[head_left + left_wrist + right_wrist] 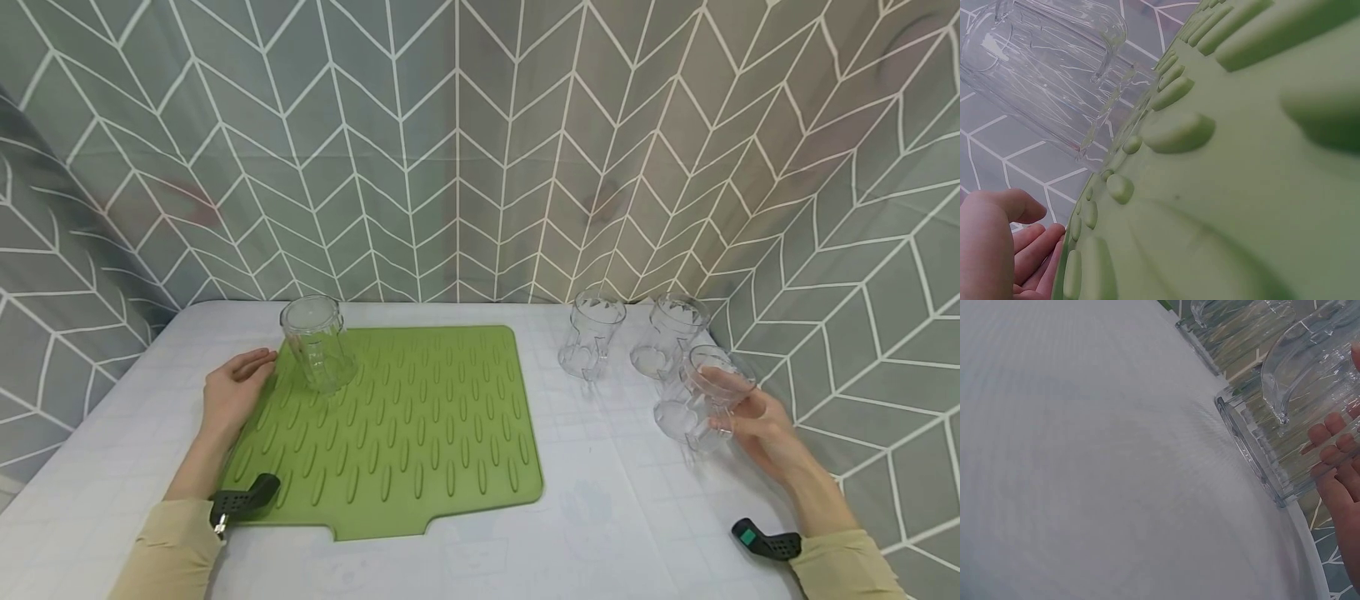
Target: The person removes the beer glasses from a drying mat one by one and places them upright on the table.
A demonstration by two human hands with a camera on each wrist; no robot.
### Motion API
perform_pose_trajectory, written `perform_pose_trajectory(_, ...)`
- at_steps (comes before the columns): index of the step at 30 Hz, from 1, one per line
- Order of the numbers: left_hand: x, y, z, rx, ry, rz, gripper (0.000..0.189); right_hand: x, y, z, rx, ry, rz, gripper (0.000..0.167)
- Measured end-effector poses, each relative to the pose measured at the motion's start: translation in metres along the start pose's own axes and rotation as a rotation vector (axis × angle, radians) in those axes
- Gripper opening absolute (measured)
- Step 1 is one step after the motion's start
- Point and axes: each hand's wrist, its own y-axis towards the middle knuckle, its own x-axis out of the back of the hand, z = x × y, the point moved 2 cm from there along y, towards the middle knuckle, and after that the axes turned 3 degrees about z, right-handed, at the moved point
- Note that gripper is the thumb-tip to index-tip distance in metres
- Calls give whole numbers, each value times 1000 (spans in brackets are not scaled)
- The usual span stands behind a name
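Left of the mat (420, 408), the left hand (236, 387) is relaxed, empty; right of it, the right hand (763, 429) wraps a mug (694, 402), seemingly grasping; lifting needs steadiness.

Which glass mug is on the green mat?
The leftmost mug, by the left hand. The other three mugs are off the green mat, to its right.

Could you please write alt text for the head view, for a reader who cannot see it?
A person's right hand grips a clear mug at the right of a white table, with two more mugs beyond it. The left hand lies beside a green ridged mat, which bears a fourth mug near its far left corner.
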Motion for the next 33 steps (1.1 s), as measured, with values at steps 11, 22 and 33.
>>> perform_pose_trajectory(11,0,-1,1,9,19,7,49,-1,-2,0,-16,-22,6,68)
perform_pose_trajectory(22,0,0,2,4,11,-5,48,1,-3,0,50,-12,-16,70)
perform_pose_trajectory(33,-1,1,2,17,19,-7,48,2,4,12,207,68,91,69)
